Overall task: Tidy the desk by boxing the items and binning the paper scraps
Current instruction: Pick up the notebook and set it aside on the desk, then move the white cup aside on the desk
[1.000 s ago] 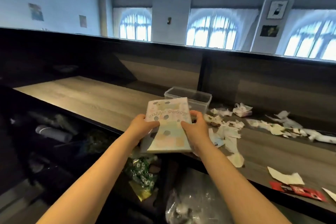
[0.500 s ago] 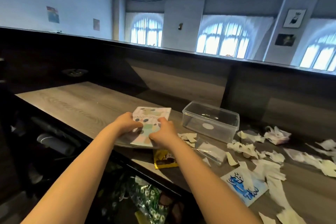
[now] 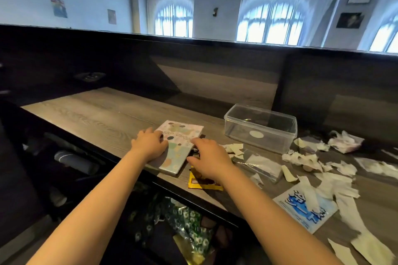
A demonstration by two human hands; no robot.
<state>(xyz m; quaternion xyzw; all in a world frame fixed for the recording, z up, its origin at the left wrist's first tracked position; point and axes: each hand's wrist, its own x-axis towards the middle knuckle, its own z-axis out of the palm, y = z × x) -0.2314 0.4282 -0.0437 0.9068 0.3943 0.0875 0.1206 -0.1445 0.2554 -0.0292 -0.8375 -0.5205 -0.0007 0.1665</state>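
Note:
A pastel notebook (image 3: 179, 146) with dots and a bear lies flat on the wooden desk (image 3: 97, 118) near its front edge. My left hand (image 3: 149, 144) rests on the notebook's left side, fingers spread. My right hand (image 3: 210, 160) hovers just right of it, fingers apart, over a yellow packet (image 3: 203, 184) and a small dark item that it mostly hides. A clear plastic box (image 3: 260, 127) stands open and looks bare inside, behind and to the right. Torn white paper scraps (image 3: 305, 159) litter the desk's right half.
A blue-and-white printed sheet (image 3: 305, 208) and a clear plastic sleeve (image 3: 263, 165) lie among the scraps. A dark partition wall (image 3: 193, 66) backs the desk. Below the front edge are a green patterned bag (image 3: 187, 224) and a grey cylinder (image 3: 73, 160).
Both hands carried the notebook from in front of me down onto the desk to the left. It now lies flat, and my right hand has come off it.

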